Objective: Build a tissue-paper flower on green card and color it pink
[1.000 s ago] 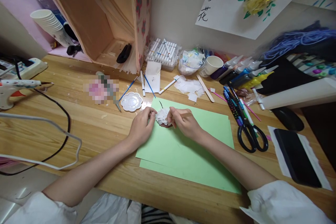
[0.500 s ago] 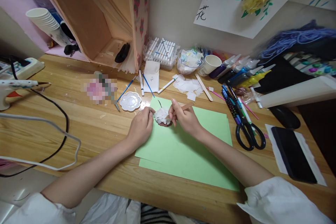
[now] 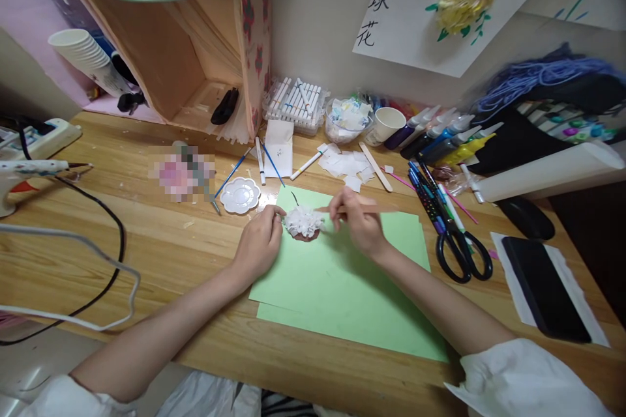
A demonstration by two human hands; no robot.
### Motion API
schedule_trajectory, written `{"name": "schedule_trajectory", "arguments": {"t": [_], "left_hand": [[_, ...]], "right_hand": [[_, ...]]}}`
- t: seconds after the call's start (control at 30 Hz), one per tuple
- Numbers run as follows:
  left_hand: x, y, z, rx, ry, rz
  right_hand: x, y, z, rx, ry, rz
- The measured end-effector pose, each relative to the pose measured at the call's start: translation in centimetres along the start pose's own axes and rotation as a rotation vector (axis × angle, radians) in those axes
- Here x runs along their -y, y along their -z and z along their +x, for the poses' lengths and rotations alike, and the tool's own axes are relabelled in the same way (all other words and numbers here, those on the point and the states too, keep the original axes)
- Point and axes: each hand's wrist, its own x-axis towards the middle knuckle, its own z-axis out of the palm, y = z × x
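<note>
A ruffled white paper flower (image 3: 304, 220) with a reddish-brown lower edge lies on pale green paper (image 3: 342, 293). My left hand (image 3: 261, 241) is at its left side, fingers curled, with thumb and forefinger pinching its edge. My right hand (image 3: 359, 221) is closed on a flat wooden craft stick (image 3: 379, 207), held just off the flower's right side; the stick's tip points towards the petals. A thin dark line (image 3: 294, 198) shows on the green paper above the flower.
Torn white paper pieces (image 3: 345, 163), another craft stick (image 3: 375, 167) and a flower-shaped palette (image 3: 240, 195) lie beyond the green paper. Black-handled scissors (image 3: 463, 254) and a phone (image 3: 545, 290) are on the right. A hot glue gun (image 3: 34, 168) and cables lie left.
My right hand with the craft stick has drawn back to the right, away from the flower, baring more petals. My left hand stays at the flower's edge. The view has shifted slightly.
</note>
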Motion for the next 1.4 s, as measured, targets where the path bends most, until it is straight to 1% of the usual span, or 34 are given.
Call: {"name": "schedule_trajectory", "arguments": {"t": [0.07, 0.1, 0.13, 0.2, 0.27, 0.33, 0.4, 0.5, 0.6, 0.67, 0.73, 0.77, 0.83, 0.93, 1.0, 1.1, 1.23, 1.27, 1.3, 1.4], "left_hand": [[0.0, 0.1, 0.0, 0.008, 0.009, -0.01], [0.1, 0.2, 0.0, 0.008, 0.013, -0.012], [0.1, 0.3, 0.0, 0.008, 0.017, -0.012], [0.0, 0.3, -0.1, 0.011, 0.032, -0.008], [-0.2, 0.4, -0.1, 0.02, 0.053, 0.002], [-0.3, 0.5, -0.1, 0.024, 0.074, 0.017], [-0.4, 0.5, -0.1, 0.019, 0.089, 0.028], [-0.3, 0.6, 0.0, -0.001, 0.092, 0.019], [-0.1, 0.7, -0.2, -0.031, 0.051, 0.002], [-0.2, 0.9, -0.4, -0.093, -0.043, 0.03], [-0.6, 1.0, -0.6, -0.167, -0.185, 0.069], [-0.9, 1.0, -0.7, -0.195, -0.254, 0.08], [-1.8, 0.9, -0.6, -0.22, -0.357, 0.078], [-3.1, 0.2, -0.2, -0.212, -0.435, 0.053], [-3.9, -0.2, 0.2, -0.194, -0.456, 0.033], [-4.8, -0.7, 0.9, -0.179, -0.456, 0.02], [-5.5, -0.9, 1.4, -0.186, -0.448, 0.027], [-5.7, -1.0, 1.5, -0.183, -0.443, 0.027], [-5.7, -1.1, 1.5, -0.178, -0.437, 0.027], [-5.8, -1.3, 1.5, -0.152, -0.418, 0.022]], "right_hand": [[-0.2, 1.9, 0.4, -0.203, 0.108, -0.118], [-0.4, 3.0, 0.6, -0.266, 0.149, -0.207], [-0.8, 4.0, 0.8, -0.283, 0.174, -0.304], [-2.0, 5.6, 1.1, -0.221, 0.191, -0.483], [-3.4, 6.7, 1.3, -0.135, 0.215, -0.619], [-4.8, 7.0, 1.3, -0.077, 0.275, -0.716], [-5.8, 6.9, 1.4, -0.052, 0.323, -0.773], [-6.2, 6.6, 1.7, -0.057, 0.324, -0.797], [-5.4, 6.5, 1.5, -0.095, 0.303, -0.774], [-4.7, 6.6, 1.1, -0.154, 0.28, -0.71], [-4.3, 6.9, 0.7, -0.195, 0.266, -0.655], [-4.3, 7.0, 0.6, -0.19, 0.266, -0.647], [-4.8, 7.3, 0.8, -0.133, 0.275, -0.682], [-6.0, 7.6, 1.5, -0.055, 0.284, -0.734], [-6.5, 7.7, 1.9, -0.053, 0.288, -0.739], [-6.3, 7.6, 2.0, -0.085, 0.276, -0.71], [-5.4, 7.9, 1.6, -0.227, 0.206, -0.585], [-5.3, 8.0, 1.6, -0.237, 0.2, -0.573], [-5.4, 8.1, 1.7, -0.219, 0.204, -0.583], [-6.1, 8.5, 2.2, -0.101, 0.239, -0.636]]}}
